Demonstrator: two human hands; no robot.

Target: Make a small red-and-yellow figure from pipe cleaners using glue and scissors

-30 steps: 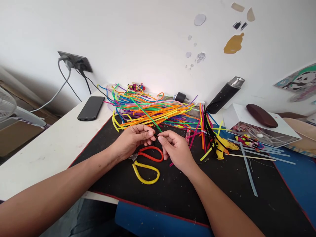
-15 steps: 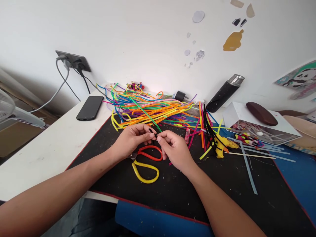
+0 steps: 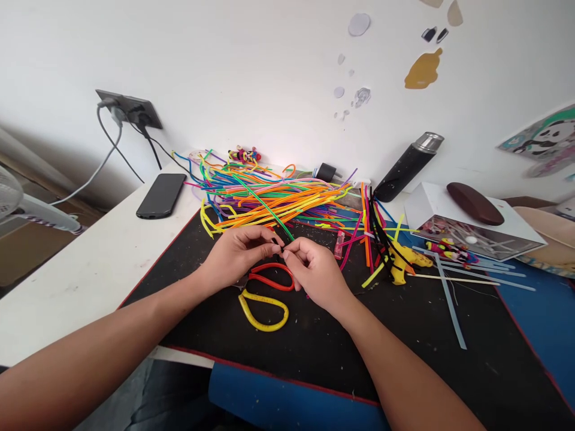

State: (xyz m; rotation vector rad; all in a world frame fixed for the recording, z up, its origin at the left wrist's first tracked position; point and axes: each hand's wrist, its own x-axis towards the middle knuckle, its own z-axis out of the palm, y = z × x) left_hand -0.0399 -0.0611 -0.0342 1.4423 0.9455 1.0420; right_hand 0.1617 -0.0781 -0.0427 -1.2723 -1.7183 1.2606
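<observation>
**Green pipe cleaner pinched between both hands**

Nearest, on the black mat [image 3: 314, 353], scissors [image 3: 265, 296] with yellow and red handles, lying under the wrists. Just above, left hand [image 3: 238, 257] and right hand [image 3: 317, 272] closed fingertip to fingertip on the near end of a green pipe cleaner [image 3: 265, 206]. Long axis running away and leftward into the colourful pile [image 3: 274, 194]. Both hands equally near. Farther right, a black flask [image 3: 406, 167].
</observation>
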